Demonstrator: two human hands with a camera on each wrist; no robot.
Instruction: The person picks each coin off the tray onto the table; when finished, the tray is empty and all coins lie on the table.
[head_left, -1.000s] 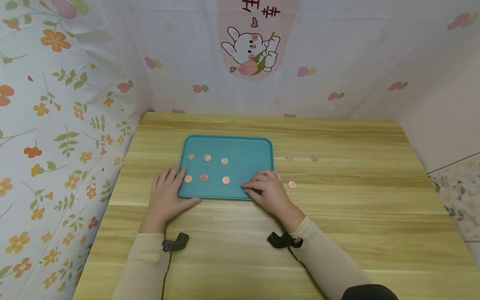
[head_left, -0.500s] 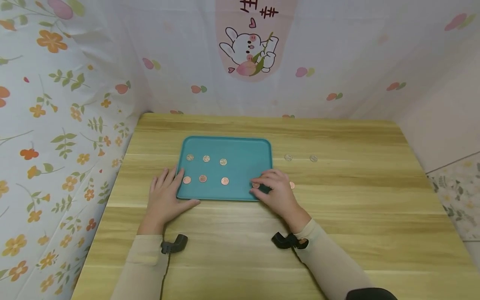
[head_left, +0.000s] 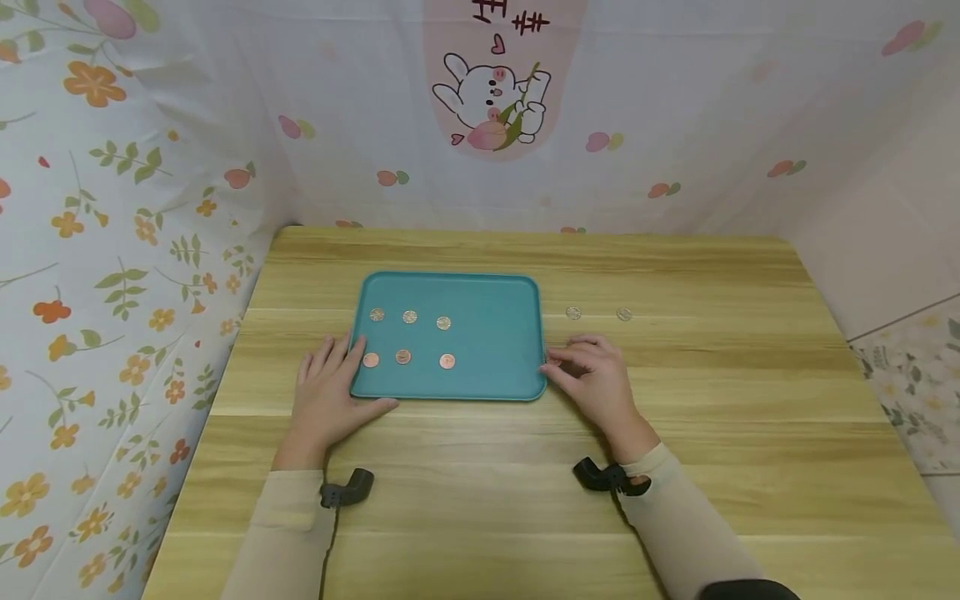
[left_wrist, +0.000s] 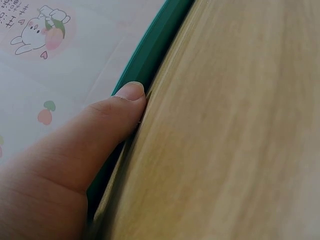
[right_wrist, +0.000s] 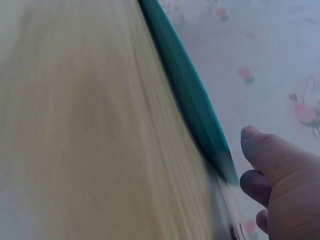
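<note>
In the head view a teal tray [head_left: 495,304] lies on the table, with silvery coins such as this coin [head_left: 409,317] in one row and copper coins such as this penny-like coin [head_left: 447,361] in a nearer row. My left hand [head_left: 328,404] rests at the tray's near left corner, fingers spread; in the left wrist view its thumb [left_wrist: 100,122] touches the tray's side. Just beyond the tray's right edge, my right hand [head_left: 600,387] pinches a copper coin [head_left: 553,359], mostly covered by the fingers. The right wrist view shows that hand beside the tray's rim [right_wrist: 200,110], coin hidden.
Two silvery coins, one coin [head_left: 573,312] and another coin [head_left: 624,314], lie on the wooden table [head_left: 712,400] right of the tray. White patterned cloth [head_left: 337,125] hangs behind the table and along its left side.
My right hand has carried a copper coin rightward from over the tray past its right edge. The copper coin seen earlier on the table there is now hidden. My left hand stays put.
</note>
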